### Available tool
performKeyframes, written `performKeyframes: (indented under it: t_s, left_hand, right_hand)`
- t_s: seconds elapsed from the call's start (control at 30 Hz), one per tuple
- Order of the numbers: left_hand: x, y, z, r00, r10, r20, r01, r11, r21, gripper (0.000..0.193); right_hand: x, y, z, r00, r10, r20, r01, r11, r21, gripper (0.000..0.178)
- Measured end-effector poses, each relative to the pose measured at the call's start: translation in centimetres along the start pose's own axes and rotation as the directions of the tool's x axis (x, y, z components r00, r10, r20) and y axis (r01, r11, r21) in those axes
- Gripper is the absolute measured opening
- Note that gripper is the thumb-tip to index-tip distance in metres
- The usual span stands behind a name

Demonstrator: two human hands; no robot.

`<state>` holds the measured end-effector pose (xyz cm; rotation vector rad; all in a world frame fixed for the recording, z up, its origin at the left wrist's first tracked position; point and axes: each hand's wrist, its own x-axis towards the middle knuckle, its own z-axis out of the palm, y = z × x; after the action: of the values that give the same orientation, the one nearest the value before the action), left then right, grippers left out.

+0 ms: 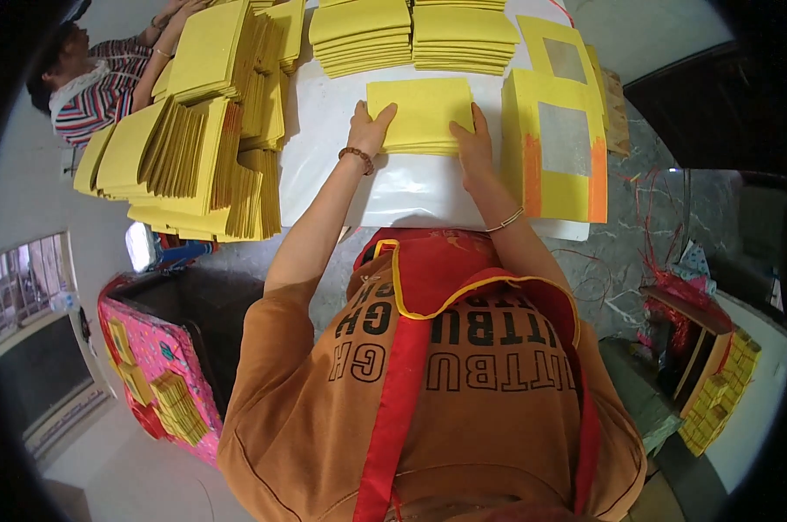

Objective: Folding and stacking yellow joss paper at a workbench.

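A small stack of yellow paper sheets (421,115) lies on the white tabletop (393,187) in front of me. My left hand (370,130) grips its left edge, thumb on top and fingers hidden beneath or behind. At the opposite edge my right hand (473,143) clasps the stack between thumb and fingers. The stack's sheets look roughly aligned, with several edges showing along the near side. Close to my right hand stands a yellow paper pile (515,143) with a silver square and orange bands on its top sheet.
Two neat stacks of folded yellow paper (361,39) stand at the far side. Tall, uneven yellow paper bundles (180,152) crowd the left side. Beyond them a co-worker in a striped top (106,91) reaches toward the bundles. A pink patterned box (163,374) is at lower left.
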<state>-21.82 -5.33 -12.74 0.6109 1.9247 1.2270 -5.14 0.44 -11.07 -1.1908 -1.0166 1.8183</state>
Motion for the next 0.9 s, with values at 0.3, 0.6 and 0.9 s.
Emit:
performKeyframes:
  t_s: [0.3,0.6,0.9]
  left_hand:
    - [-0.4,1.9,-1.4,0.887,-0.041,0.459,0.235,0.897,-0.374,0.048]
    - [-0.6,-0.4,-2.6,0.905,0.246,0.346,-0.051,0.872,-0.488,0.092]
    - [0.2,-0.4,-5.6,0.719,0.468,0.513,-0.468,0.873,-0.14,0.133]
  right_hand:
    - [-1.0,1.0,-1.6,0.999,-0.048,0.015,0.047,0.996,0.073,0.058]
    - [-2.0,2.9,-4.0,0.973,-0.194,0.128,0.206,0.975,-0.086,0.096]
    - [-2.0,1.5,-3.6,0.906,-0.111,0.409,0.27,0.895,-0.355,0.119]
